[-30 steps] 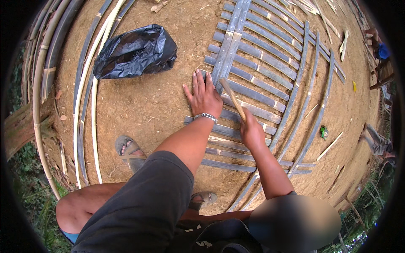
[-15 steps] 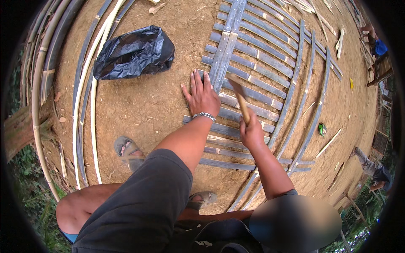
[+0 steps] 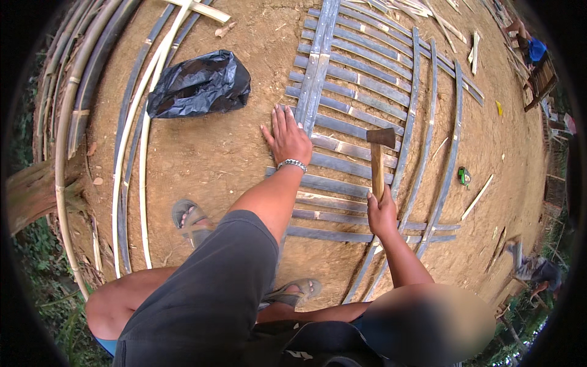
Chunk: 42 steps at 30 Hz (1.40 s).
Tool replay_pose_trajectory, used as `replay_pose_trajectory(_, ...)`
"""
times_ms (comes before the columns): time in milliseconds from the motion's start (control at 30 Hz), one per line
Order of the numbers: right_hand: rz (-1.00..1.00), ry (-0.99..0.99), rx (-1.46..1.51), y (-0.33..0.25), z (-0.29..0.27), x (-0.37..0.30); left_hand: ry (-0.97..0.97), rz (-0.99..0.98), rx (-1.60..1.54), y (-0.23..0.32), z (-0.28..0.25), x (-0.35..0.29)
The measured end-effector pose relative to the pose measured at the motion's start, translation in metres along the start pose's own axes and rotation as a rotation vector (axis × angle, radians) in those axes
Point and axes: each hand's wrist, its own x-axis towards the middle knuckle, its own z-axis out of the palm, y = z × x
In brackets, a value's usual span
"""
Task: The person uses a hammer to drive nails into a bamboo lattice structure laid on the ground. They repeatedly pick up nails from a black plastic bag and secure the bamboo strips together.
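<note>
Two sandals [image 3: 195, 219] are planted on the dirt [image 3: 202, 165] closest in, toes poking through the straps. Just past them, a hatchet [image 3: 377, 168] is gripped low on its wooden handle by the right hand [image 3: 383, 217], fingers wrapped tight, its metal head held above a slatted bamboo frame [image 3: 342, 147] that's laid out ahead and a bit right; whether any wood is being touched by it can't really be told. The left hand [image 3: 289, 145] is set palm down, thumb out to the side, nothing pinched, and a silver bracelet [image 3: 292, 163] is worn at that wrist. Its fingertips are placed by the near end of a pair of long strips [image 3: 318, 73] crossing the slats. Off right, a green tape measure [image 3: 464, 176] is parked on the dirt. Ahead-left, a black plastic bag [image 3: 223, 85] is plonked by some pale strips [image 3: 143, 183]. Way over at the right edge, another person [image 3: 544, 272] can be seen, kinda blurry.
</note>
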Motion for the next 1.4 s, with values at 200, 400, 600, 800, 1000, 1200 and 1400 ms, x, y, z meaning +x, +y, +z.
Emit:
replay_pose_trajectory(200,-0.015,-0.088,0.053,-0.016,0.036,-0.014,0.176,0.168,-0.472,-0.028,-0.051,-0.01)
replay_pose_trajectory(400,0.062,-0.099,0.349,-0.016,0.09,-0.012,0.354,0.13,-0.19,-0.082,-0.154,0.112)
replay_pose_trajectory(600,0.057,-0.143,0.496,-0.025,0.086,-0.032,-0.357,0.198,0.321,-0.148,-0.172,0.216)
replay_pose_trajectory(800,0.086,-0.194,0.454,-0.009,0.064,-0.049,-0.183,0.118,0.465,-0.133,-0.151,0.187)
replay_pose_trajectory(1000,0.016,-0.207,0.421,0.007,0.06,-0.058,-0.213,0.063,0.41,-0.12,-0.16,0.182)
replay_pose_trajectory(1200,0.0,-0.221,0.425,0.002,0.061,-0.055,-0.106,0.116,0.237,-0.137,-0.172,0.186)
replay_pose_trajectory(1400,0.162,-0.24,0.515,-0.017,0.042,-0.057,0.263,0.167,-0.396,-0.085,-0.174,0.149)
